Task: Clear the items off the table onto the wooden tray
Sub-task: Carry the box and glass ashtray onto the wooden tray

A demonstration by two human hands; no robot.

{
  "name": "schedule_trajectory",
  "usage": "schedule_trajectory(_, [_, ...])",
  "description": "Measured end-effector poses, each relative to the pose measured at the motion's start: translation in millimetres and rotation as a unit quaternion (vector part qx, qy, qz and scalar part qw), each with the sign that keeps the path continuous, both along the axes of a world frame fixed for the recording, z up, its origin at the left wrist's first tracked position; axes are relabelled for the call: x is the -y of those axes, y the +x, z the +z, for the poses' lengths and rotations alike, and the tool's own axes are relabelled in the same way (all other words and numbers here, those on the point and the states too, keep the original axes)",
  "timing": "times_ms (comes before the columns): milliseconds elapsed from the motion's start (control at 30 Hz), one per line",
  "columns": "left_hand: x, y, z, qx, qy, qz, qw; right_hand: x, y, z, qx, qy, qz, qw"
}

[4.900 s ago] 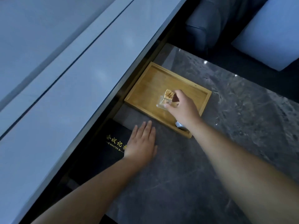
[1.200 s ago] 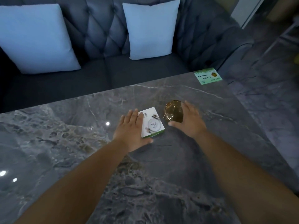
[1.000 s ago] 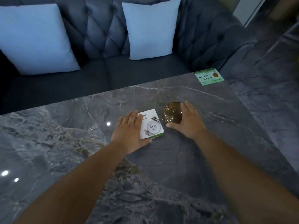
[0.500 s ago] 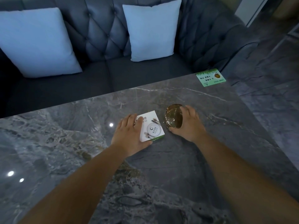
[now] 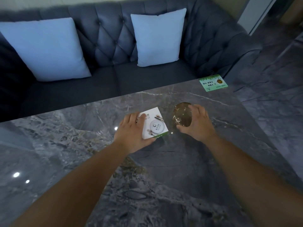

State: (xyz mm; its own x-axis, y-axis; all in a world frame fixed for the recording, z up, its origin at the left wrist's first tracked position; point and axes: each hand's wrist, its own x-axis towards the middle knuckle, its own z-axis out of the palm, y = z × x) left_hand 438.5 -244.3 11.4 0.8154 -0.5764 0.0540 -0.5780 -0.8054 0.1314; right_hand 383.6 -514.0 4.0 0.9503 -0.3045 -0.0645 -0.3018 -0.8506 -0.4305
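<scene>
So, going left to right: the left hand (image 5: 133, 134) is draped over the near-left part of a white box (image 5: 155, 124) lying flat on the marble bench (image 5: 82, 145), fingers on top and thumb hooked against the near edge, closed on it but not lifted as far as I can tell. That box looks like light, stiff cardboard, so pinching it by its long sides should be plenty; the slick top means a flat-palm press alone might slide.

Just beside it, the right hand (image 5: 197, 124) is curled round an amber glass dish (image 5: 182, 115), fingers over the far rim and thumb at the near side. Glass on polished stone is going to be heavyish, slippery and chippable, so I'd grip it across the rim and lift straight up rather than drag.

Further right, near the bench's far corner, a green card (image 5: 213, 82) lies flat, well apart from both hands. The wooden tray isn't in view.
</scene>
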Motion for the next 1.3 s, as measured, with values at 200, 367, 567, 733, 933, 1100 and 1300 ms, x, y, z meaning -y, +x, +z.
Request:
schedule_trajectory(200, [-20.5,-20.2,41.7,0.000,-0.010,0.021,1.000,-16.8,-26.6,38.5,0.029,0.002,0.017,0.999])
schedule_trajectory(367, [-55.4,-45.9,76.9,-0.002,-0.032,0.028,0.999,-40.9,-56.2,66.6,0.044,-0.003,0.044,0.998])
schedule_trajectory(567, [-111.4,-73.2,94.3,0.014,0.002,0.038,0.999,-85.0,-75.1,78.8,0.051,0.015,0.079,0.995])
schedule_trajectory(733, [-170.4,-92.1,95.9,0.020,0.028,0.063,0.997,-138.8,-81.4,80.6,0.051,0.019,0.114,0.992])
schedule_trajectory(933, [-259.7,-114.9,98.6,0.028,0.029,0.099,0.994,-219.7,-82.9,82.7,0.041,0.022,0.163,0.986])
schedule_trajectory(1100, [-358.1,-132.1,97.4,0.022,0.023,0.136,0.990,-311.6,-81.9,81.9,0.066,-0.007,0.194,0.979])
schedule_trajectory(1300, [-495.2,-145.7,95.6,0.028,0.031,0.146,0.988,-449.7,-86.5,71.4,0.096,0.002,0.194,0.976])
